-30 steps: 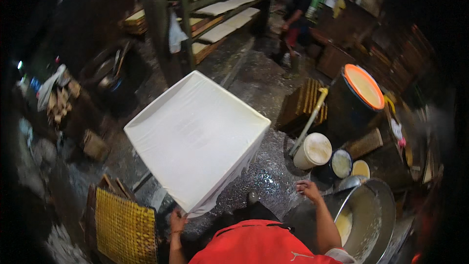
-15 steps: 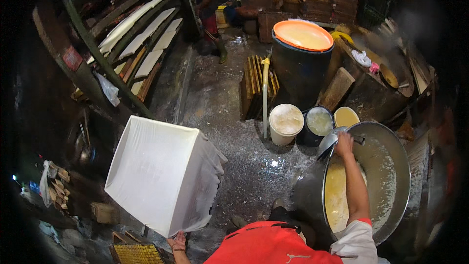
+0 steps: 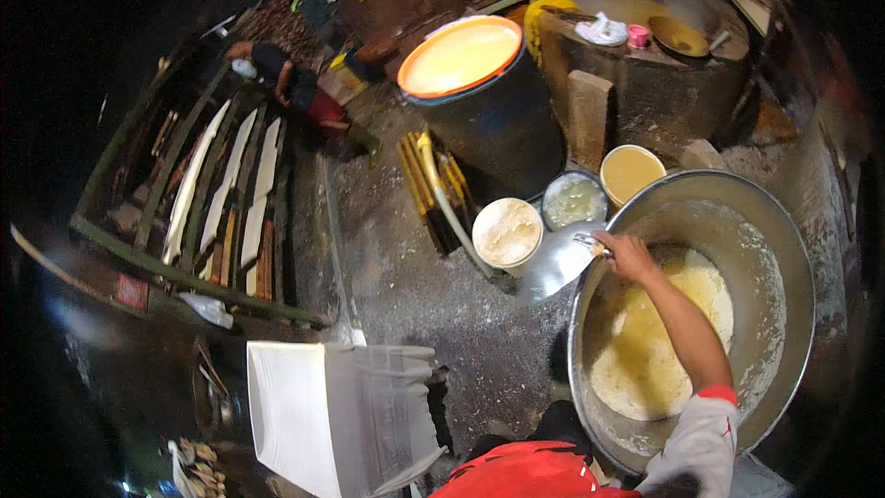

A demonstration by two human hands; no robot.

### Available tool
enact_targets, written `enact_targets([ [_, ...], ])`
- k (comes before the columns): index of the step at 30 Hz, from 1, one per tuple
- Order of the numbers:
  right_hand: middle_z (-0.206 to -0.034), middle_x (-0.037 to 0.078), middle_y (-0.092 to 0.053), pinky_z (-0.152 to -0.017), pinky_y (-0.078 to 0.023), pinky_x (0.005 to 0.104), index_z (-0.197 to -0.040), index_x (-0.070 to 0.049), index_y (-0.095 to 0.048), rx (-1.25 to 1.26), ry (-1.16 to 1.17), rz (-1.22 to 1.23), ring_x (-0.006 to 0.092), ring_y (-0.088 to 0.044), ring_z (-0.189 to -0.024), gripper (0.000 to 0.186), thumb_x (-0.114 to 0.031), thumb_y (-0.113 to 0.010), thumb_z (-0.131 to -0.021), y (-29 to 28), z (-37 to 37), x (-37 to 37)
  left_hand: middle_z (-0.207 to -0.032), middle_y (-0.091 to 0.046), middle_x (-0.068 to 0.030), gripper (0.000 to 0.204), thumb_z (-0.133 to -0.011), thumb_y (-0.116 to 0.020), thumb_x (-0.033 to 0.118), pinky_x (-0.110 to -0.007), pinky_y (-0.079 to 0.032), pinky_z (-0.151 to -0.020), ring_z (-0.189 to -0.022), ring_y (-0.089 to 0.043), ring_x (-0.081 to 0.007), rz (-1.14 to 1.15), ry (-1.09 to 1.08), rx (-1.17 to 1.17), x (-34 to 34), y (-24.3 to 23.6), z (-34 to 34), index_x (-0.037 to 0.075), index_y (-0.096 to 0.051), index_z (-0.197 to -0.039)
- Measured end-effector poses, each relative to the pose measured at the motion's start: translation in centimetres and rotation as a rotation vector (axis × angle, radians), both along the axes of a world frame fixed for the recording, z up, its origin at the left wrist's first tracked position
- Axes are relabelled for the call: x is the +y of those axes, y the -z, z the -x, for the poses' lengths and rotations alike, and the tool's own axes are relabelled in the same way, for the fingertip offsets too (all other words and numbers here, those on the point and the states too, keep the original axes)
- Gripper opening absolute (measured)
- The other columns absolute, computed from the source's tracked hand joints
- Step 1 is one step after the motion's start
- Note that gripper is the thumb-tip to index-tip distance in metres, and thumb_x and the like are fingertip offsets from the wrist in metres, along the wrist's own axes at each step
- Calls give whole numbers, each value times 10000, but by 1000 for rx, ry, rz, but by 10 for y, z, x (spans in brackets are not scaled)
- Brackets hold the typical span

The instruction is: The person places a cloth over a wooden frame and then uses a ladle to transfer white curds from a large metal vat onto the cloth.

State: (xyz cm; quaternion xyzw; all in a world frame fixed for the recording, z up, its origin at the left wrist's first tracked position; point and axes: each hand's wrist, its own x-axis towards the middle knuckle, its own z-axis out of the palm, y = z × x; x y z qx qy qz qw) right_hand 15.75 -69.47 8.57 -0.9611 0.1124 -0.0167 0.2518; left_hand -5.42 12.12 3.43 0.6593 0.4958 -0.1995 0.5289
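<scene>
My right hand is closed on the handle of a shiny, round metal scoop. The scoop sits outside the left rim of a large metal vat, beside a white bucket of pale, frothy stuff. Across the vat's mouth reaches my right forearm. Inside the vat lies a white curd-like mass with yellowish liquid over part of it. At the lower left stands a box-shaped form draped in white cloth. My left hand is out of the picture.
Behind the vat stand a dark bucket and a bucket of tan liquid. A tall dark barrel has an orange rim. Slatted wooden boards lean near it. Far left, a rack holds white-topped boards; another person is beside it.
The view has swung to the right and tilted. My right hand has turned the scoop outward, left of the vat's rim. My left hand, earlier by the draped cloth, has left the picture.
</scene>
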Motion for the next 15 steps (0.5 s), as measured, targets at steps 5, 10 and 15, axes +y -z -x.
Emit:
enact_targets([
  [5,-826,79,-630,-586,-502,292,-1061,-90,-497,-299,250,-1167,152,-568,-616,328,-278,-649,-840,90,83,-3,-1086,-626,-136,474,-889,-577,395,-371,-535,-743,-942,-624,-246,-63,454,19,-109,-14,-93,40,-513,-1196],
  [10,-569,30,-500,-367,-384,282,-905,-32,-528,-43,702,-1529,113,-485,-442,192,-196,-623,-875,165,163,28,-1061,-636,-124,451,-891,-585,376,-347,-534,-730,-894,-638,-227,-155,784,-8,-191,-26,-162,45,-520,-1190],
  [15,-755,210,-627,-653,-501,464,-1029,-7,-548,-193,1372,-482,349,-631,-719,283,-169,-604,-804,307,272,-29,-1058,-638,-117,424,-903,-573,358,-324,-526,-713,-863,-645,-209,-99,1284,-52,-311,-43,-231,55,-529,-1196],
])
